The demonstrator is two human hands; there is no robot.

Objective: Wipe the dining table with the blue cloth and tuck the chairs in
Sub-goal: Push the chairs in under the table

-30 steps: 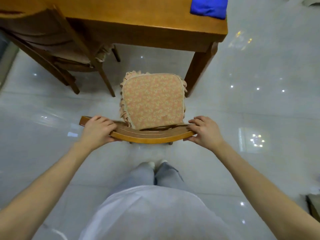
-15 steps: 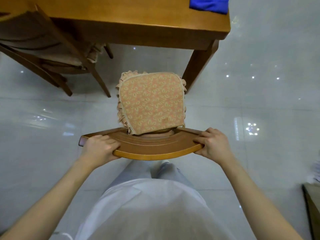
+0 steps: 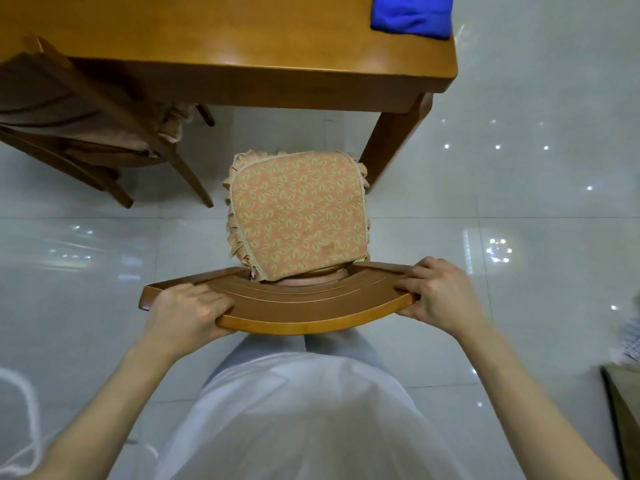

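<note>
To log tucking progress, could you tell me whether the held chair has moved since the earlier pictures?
No: the held chair keeps its front corner beside the table leg, where it was.

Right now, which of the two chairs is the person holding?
The floral-cushion chair, in front of the table: the left hand and right hand grip its curved backrest. The other chair, at the left, is untouched.

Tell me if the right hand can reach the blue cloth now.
Probably not yet: the right hand grips the chair, and the blue cloth lies on the table corner beyond it.
</note>
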